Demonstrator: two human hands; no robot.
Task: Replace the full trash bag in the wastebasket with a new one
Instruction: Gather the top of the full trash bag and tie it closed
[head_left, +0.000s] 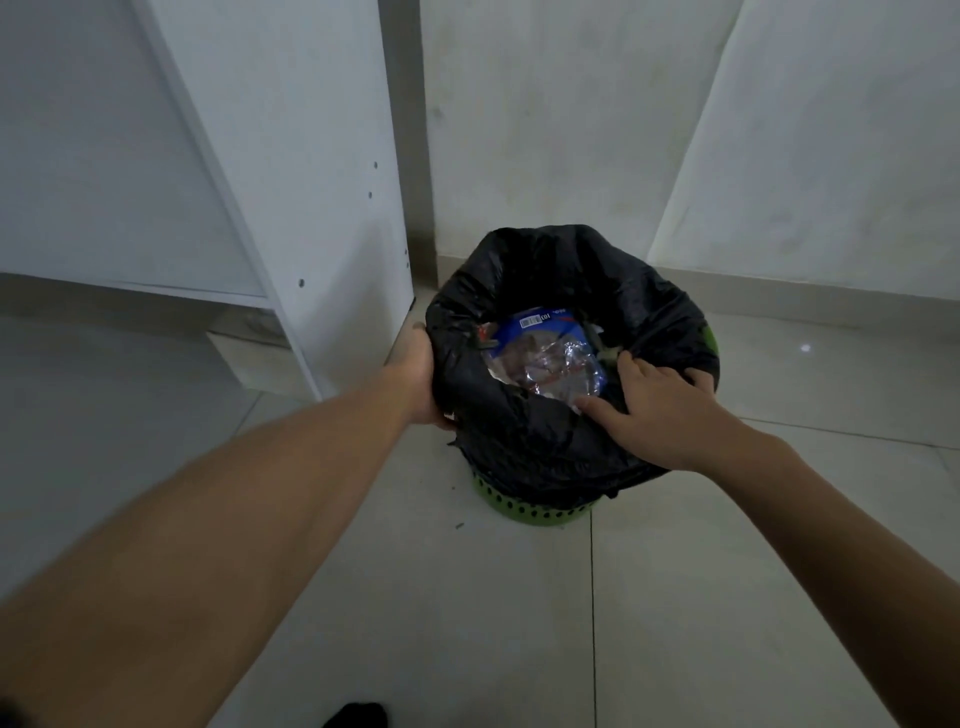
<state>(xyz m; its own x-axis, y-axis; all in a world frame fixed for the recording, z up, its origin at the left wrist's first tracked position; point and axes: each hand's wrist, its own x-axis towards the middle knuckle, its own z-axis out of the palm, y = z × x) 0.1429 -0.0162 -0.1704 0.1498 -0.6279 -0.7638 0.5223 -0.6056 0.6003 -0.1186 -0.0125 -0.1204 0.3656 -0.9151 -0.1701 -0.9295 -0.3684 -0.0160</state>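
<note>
1. The green wastebasket (530, 508) stands on the tiled floor (675, 597) near the far corner of the room. It sits just right of a white cabinet (311, 156).
2. A black trash bag (561, 260) sits in it. The bag's top is bunched up over the rim, so only the perforated green base and a sliver at the right show.
3. In the bag's open mouth lies a crumpled clear plastic wrapper (545, 361) with a blue label.
4. The left grip (422, 375) clasps the bag's left outer side near the top. Its fingers curl into the plastic and are partly hidden by folds.
5. The right grip (660, 410) grasps the near-right edge of the bag. Its fingers hook into the gathered plastic and its thumb stretches left toward the wrapper.
6. Both bare forearms reach in from the near edge.
</note>
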